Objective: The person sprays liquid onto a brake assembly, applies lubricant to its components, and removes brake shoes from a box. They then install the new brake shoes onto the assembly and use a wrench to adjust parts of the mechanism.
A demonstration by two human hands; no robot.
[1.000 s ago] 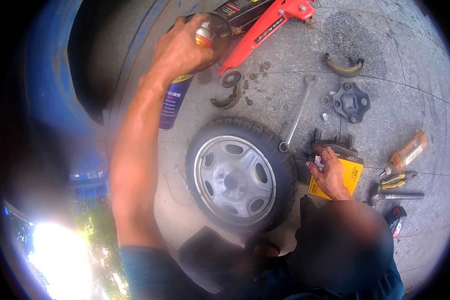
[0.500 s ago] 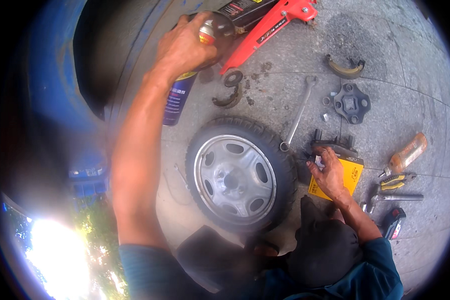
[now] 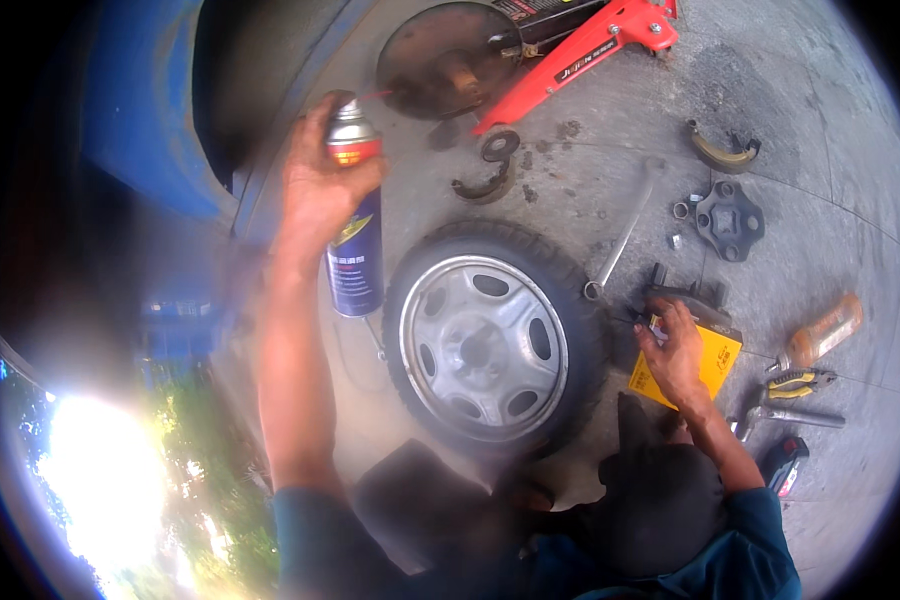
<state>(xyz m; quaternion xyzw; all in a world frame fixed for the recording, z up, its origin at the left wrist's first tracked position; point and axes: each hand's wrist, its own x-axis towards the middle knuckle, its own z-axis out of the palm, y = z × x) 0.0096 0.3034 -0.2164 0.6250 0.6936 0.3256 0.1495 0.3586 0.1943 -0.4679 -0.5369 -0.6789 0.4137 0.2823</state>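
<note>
My left hand (image 3: 320, 180) grips a tall blue aerosol can (image 3: 355, 270) with a silver and red top and a thin red straw pointing toward a dark round disc (image 3: 425, 65) at the top. My right hand (image 3: 675, 355) has its fingers curled over a yellow box (image 3: 705, 375), at a small item I cannot make out, beside a dark metal part (image 3: 710, 292). Between my hands lies a tyre (image 3: 410, 385) on a silver steel rim (image 3: 480, 390).
A red jack (image 3: 590, 65), curved brake shoes (image 3: 720, 150), a spanner (image 3: 620, 235), a dark bracket (image 3: 730, 205), an orange bottle (image 3: 820, 330), pliers (image 3: 795, 382) and a metal bar (image 3: 800, 415) lie on the paving. A blue vehicle body (image 3: 150, 120) stands at left.
My left hand and the aerosol can have moved down, away from the round disc, which now shows more fully. My right hand stays at the yellow box. The whole view has shifted a little.
</note>
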